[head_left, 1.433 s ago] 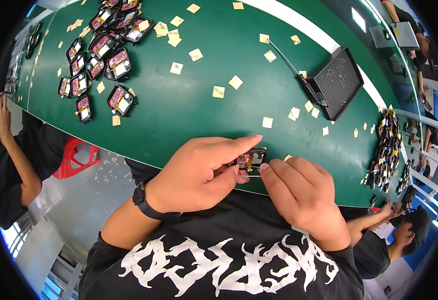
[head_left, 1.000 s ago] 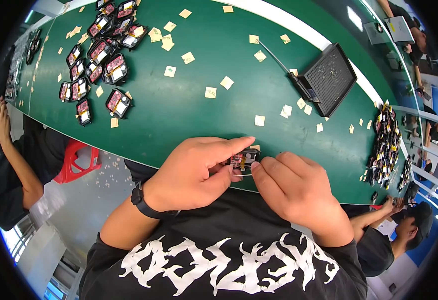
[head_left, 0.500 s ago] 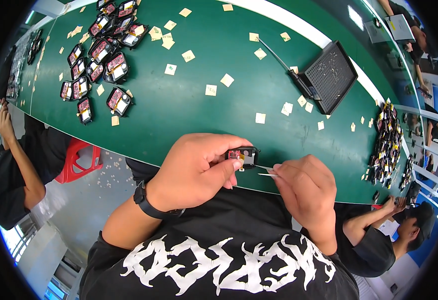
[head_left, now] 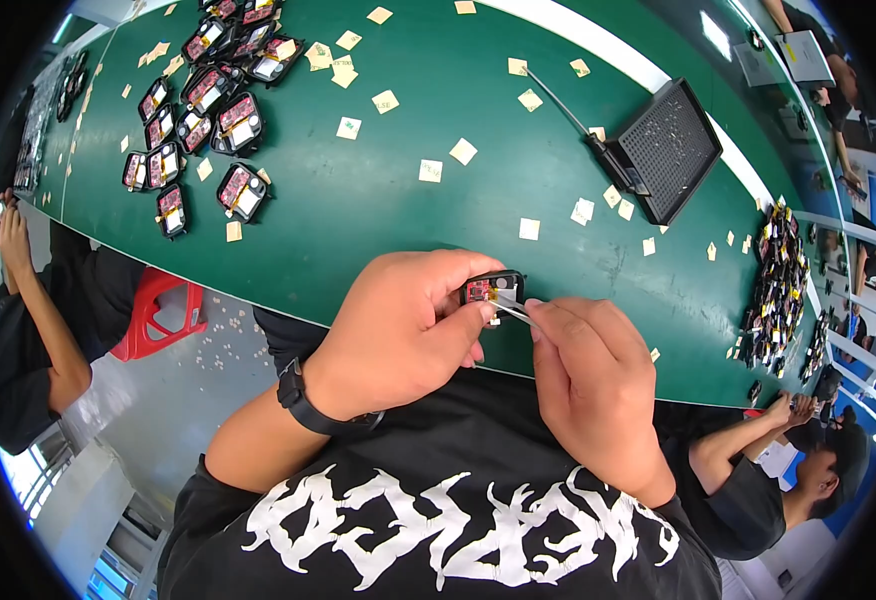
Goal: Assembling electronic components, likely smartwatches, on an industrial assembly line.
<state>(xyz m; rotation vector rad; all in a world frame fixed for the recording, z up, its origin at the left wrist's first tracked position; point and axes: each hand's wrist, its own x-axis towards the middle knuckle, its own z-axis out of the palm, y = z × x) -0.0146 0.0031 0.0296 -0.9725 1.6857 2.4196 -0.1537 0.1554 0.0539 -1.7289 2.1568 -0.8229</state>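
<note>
My left hand (head_left: 408, 335) grips a small black device housing (head_left: 507, 283) between thumb and fingers, above the near edge of the table. Its inside faces up, with a red circuit board (head_left: 477, 291), a silvery part and a strip of yellow tape showing. My right hand (head_left: 593, 370) is closed on metal tweezers (head_left: 514, 308). Their tips reach over the housing by the yellow tape, close to my left thumb. Whether they pinch anything is too small to make out.
Open housings with red boards (head_left: 238, 122) lie clustered at the far left of the green table (head_left: 358, 220). Small paper squares (head_left: 430, 171) are scattered about. A black perforated tray (head_left: 668, 150) and a thin rod-like tool (head_left: 558, 105) lie right of centre. More housings (head_left: 778, 280) are heaped far right; people sit at both sides.
The tweezers in my right hand have moved left and up, from beside the housing to over its inside. My left hand has raised the housing slightly.
</note>
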